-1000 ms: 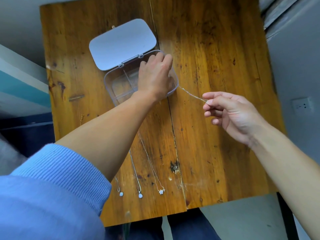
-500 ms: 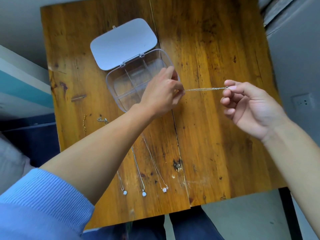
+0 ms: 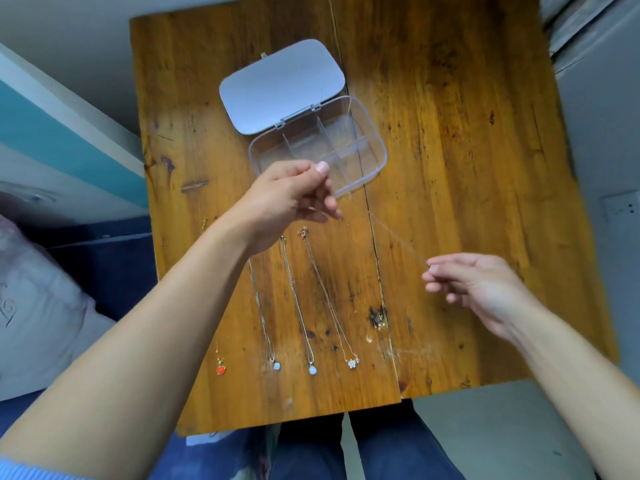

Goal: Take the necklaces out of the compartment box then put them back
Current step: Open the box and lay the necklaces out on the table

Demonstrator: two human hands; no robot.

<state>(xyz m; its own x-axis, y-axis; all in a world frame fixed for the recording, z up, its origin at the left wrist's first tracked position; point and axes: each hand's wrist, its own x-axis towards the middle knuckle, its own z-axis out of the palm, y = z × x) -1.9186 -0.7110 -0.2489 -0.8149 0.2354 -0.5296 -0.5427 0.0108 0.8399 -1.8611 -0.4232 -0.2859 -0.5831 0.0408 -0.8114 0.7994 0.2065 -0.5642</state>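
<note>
**Thin chain stretched between two hands above the bench**

No brand, label or writing can be read on anything in view.

The bench (image 3: 450, 168) is a worn wooden top, orange-brown with dark knots, scratches and a long crack running front to back. On it sits the compartment box (image 3: 367, 164), clear plastic with rounded corners and thin clear dividers; its compartments look bare. Its lid (image 3: 282, 86), an opaque pale grey rounded rectangle, lies swung open flat on the bench behind the box, joined by small clear hinges.

The left hand (image 3: 287, 206) hovers over the near-left corner of the box, fingers curled with thumb pressed to fingertip, pinching one end of a fine chain (image 3: 394, 237). The chain is hair-thin and blurred, running down and right to the right hand (image 3: 481, 289), whose thumb and forefinger are nipped together on the other end while the other fingers are loosely bent.

Four necklaces lie out of the box in straight parallel lines on the near part of the bench: one with a red pendant (image 3: 220, 370), partly hidden under the left forearm; two with round pale pendants (image 3: 276, 366) (image 3: 312, 370); and one gold-toned chain with a small flower-shaped pendant (image 3: 352, 363), its clasp near the left hand.
</note>
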